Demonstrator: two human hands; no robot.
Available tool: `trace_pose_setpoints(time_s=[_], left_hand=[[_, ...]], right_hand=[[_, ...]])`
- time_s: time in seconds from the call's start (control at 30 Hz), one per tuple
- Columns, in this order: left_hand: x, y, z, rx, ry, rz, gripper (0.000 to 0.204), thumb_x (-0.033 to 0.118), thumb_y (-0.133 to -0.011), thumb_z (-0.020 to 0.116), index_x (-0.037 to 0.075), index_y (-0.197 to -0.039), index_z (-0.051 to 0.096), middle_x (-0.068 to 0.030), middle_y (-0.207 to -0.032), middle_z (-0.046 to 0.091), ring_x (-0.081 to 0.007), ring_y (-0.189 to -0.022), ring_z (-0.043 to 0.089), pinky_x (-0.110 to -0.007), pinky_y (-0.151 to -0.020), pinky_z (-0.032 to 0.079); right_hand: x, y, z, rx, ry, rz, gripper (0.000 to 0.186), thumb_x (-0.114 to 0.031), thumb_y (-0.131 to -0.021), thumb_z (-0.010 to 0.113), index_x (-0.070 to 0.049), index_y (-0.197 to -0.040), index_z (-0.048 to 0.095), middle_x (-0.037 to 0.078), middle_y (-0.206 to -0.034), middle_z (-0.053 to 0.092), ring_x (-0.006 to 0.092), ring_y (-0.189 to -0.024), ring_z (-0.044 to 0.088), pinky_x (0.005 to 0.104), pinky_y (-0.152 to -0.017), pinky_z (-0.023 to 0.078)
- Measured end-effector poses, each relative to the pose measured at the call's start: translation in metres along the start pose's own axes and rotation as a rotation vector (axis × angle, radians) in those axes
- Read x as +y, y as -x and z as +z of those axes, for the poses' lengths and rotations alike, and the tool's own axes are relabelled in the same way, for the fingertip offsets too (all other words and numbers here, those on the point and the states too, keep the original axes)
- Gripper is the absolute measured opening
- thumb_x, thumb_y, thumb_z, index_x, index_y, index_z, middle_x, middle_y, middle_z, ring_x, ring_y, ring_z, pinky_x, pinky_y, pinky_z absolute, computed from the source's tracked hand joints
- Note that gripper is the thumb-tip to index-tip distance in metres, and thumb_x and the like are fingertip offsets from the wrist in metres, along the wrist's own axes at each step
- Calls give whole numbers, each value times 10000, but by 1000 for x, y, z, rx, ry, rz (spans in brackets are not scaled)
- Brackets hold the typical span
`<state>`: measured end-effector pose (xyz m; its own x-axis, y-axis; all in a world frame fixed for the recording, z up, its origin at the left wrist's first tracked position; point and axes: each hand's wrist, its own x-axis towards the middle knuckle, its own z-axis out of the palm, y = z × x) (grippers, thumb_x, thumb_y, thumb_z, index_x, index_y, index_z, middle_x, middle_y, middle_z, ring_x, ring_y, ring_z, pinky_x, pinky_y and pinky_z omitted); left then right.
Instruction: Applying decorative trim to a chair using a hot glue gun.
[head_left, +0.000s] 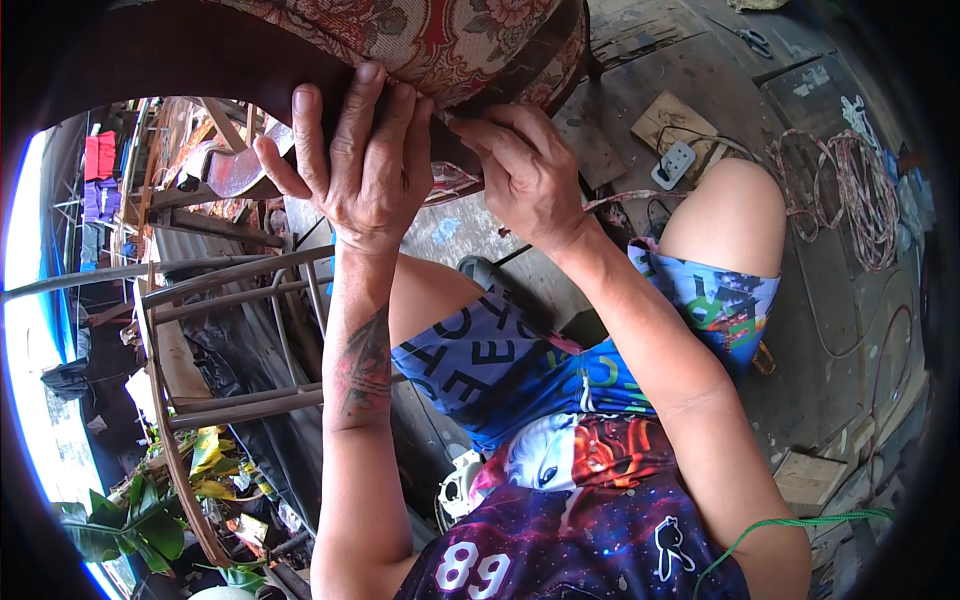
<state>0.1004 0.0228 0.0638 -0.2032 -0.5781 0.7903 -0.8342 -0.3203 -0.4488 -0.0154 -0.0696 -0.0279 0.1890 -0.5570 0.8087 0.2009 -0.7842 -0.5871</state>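
At the top of the head view is an upholstered piece of furniture with red and beige floral fabric and a dark wooden rim. My left hand lies against the rim with spread fingers, its tips reaching the fabric's lower edge. Just right of it, my right hand has curled fingers pinched at that same edge; whatever sits between its fingertips is hidden.
My bent knees rest over a worn board floor. To the right lie a white power strip, a board, coiled cord and, farther up, scissors. A wooden frame and leafy plants are at left.
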Motion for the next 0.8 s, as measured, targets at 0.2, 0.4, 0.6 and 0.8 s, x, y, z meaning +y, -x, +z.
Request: trace_pose_setpoints(time_s=[0.2,0.4,0.6,0.8], left_hand=[[0,0,2,52,-12,-16,225,347,-855,799,262,-1056,744,87,-1291,690,-264,-1411,447,-507,-1243,67],[-1,0,4,78,7,1,184,317,-855,796,318,-1032,744,95,-1279,696,-251,-1405,457,-492,-1243,83],[-4,1,0,29,-49,35,173,259,-881,759,342,-1032,743,114,-1276,697,-224,-1383,487,-486,-1242,102],[-3,-1,-1,37,-24,21,156,238,-908,715,331,-1031,741,110,-1281,696,-224,-1363,508,-480,-1236,127]], right_hand=[[3,-3,1,-20,-19,37,340,74,-790,676,-110,-1068,742,63,-972,654,283,-864,663,374,-751,566],[2,-4,-4,-20,-9,-14,326,69,-789,680,-106,-1057,744,61,-964,659,279,-858,660,374,-743,560],[3,-2,-6,-26,-22,-29,313,63,-794,688,-104,-1054,742,62,-959,659,277,-856,654,373,-748,547],[3,1,-9,-17,2,-22,305,42,-800,679,-124,-1053,717,44,-955,624,270,-874,642,372,-743,559]])
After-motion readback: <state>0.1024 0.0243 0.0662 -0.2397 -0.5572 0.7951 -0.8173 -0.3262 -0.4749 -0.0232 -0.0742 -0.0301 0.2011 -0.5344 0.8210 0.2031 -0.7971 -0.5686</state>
